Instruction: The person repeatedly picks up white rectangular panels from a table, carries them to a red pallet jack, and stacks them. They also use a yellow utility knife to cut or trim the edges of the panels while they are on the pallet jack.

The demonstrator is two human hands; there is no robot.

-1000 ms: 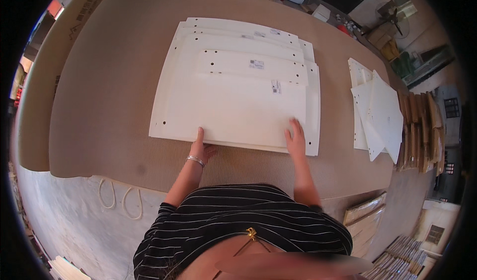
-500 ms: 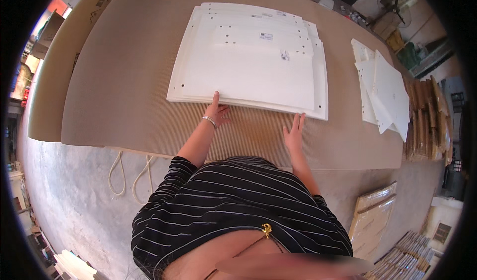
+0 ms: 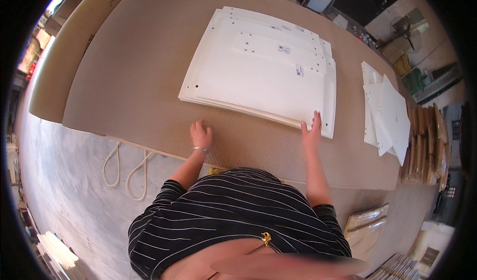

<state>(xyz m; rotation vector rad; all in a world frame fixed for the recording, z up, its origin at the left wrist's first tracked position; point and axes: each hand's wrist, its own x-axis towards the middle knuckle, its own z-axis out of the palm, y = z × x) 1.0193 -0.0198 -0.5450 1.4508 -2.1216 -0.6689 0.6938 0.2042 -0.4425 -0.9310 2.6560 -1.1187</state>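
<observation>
White boards (image 3: 258, 79) on cardboard (image 3: 134, 81)

The cardboard probably cushions them. At the boards' near edge, rightward, the right hand (image 3: 311, 131), thumb and fingers apart, seems to steady them; short of the boards, the left hand (image 3: 201, 135) is loosely half-open, empty.

left hand (image 3: 201, 137) | off white panel stack (image 3: 258, 88) | now over corrugated cardboard (image 3: 248, 140)
</observation>
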